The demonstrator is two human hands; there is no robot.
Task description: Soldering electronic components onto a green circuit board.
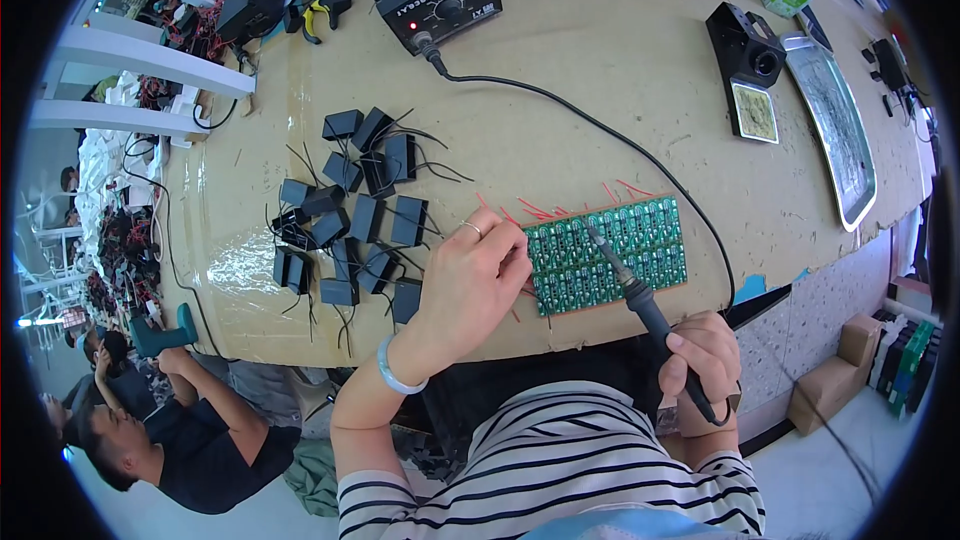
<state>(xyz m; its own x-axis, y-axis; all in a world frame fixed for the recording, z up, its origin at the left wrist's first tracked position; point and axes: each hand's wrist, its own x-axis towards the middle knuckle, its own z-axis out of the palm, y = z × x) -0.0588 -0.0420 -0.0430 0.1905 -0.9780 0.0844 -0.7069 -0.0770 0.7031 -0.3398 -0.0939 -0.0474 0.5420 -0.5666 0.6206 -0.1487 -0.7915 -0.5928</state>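
A green circuit board panel [655,240] with rows of small parts lies on the table in front of me, red wires sticking out along its far edge. My right hand [708,352] grips the black handle of a soldering iron [650,312], whose tip points down at the panel's upper middle. At the panel's left edge, my left hand [478,275] has its fingers pinched together; red wires show beside them, but what they hold is hidden. Left of that hand lies a loose group of black rectangular boxes [366,218] with black leads.
A black soldering station [440,0] stands at the back, its cable [600,125] curving round the panel's right side. To the right are an iron stand [745,48] with a sponge [755,112] and a metal tray [835,120]. A person [180,440] holds a green power tool [162,332] at left.
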